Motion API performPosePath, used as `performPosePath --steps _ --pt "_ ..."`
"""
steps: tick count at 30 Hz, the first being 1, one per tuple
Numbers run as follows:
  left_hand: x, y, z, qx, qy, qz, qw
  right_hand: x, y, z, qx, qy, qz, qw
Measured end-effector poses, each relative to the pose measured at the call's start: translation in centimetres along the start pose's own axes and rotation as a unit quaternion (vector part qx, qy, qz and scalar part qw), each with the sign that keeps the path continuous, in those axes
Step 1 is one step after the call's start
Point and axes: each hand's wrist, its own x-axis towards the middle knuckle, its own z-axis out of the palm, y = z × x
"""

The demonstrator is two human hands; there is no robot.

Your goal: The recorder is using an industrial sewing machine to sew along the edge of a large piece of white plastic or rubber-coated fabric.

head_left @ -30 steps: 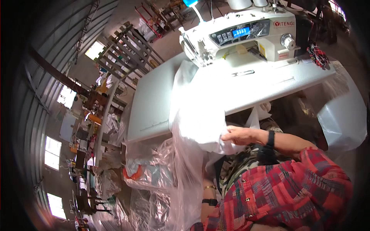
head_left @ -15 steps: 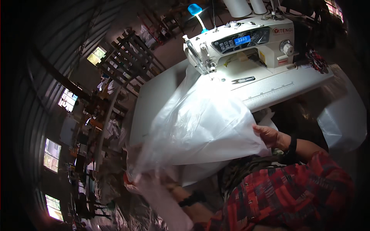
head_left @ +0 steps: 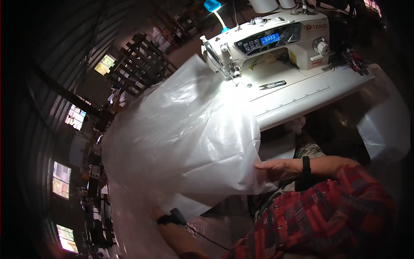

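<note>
One large sheet of translucent white plastic [head_left: 185, 142] fills the middle of the view, spread wide and billowing between the person's lap and the near left edge of the sewing table [head_left: 302, 97]. Its upper corner rises beside the needle end of the white sewing machine [head_left: 267, 43], and its lower left part trails down into the dark, where its edge cannot be followed.

The right hand [head_left: 278, 169] grips the sheet's right edge, fingers closed on the plastic just below the table's front edge; a dark band sits on that wrist. The left hand is hidden behind the sheet: only the left wrist [head_left: 170, 220] shows, with a black strap round it, entering under the plastic at the lower middle. Whether that hand is clamped on the sheet cannot be told. The two hands are well apart, one at each side of the lower sheet.

A red plaid sleeve [head_left: 327, 216] covers the right arm at the lower right, partly cut off by the frame. On the table, a pair of metal snips [head_left: 272, 84] lies under the machine's arm. Another pale plastic bundle [head_left: 384, 125] hangs off the table's right end, dim and hard to read. The room at left is dark, with racks [head_left: 138, 64] and small bright windows [head_left: 60, 179] bent by the lens.
</note>
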Motion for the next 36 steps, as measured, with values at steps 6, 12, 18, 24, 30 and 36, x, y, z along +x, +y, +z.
performPosePath --steps 6,12,18,24,30,36 --pt "-7.3 -0.9 6.6 -0.005 -0.101 -0.024 0.995 -0.4 0.4 -2.2 0.023 0.028 -0.030 0.999" --pt "-20.1 4.9 8.5 -0.142 -0.124 -0.121 0.975 -2.2 -0.3 -3.0 0.001 0.104 -0.117 0.988" --pt "-28.4 8.5 7.7 -0.083 -0.156 0.075 0.981 -4.0 -1.1 -2.8 -0.194 0.211 -0.134 0.949" --pt "-29.7 8.4 11.8 -0.152 -0.285 0.054 0.945 -4.7 -1.2 -1.6 -0.273 0.227 -0.136 0.925" --pt "-28.8 4.0 13.8 -0.023 -0.179 0.149 0.972 -7.4 -1.6 0.9 -0.364 0.180 -0.208 0.890" --pt "-29.3 -7.6 5.5 0.172 -0.239 -0.043 0.955 -7.7 -1.4 -1.1 -0.446 0.234 -0.132 0.854"
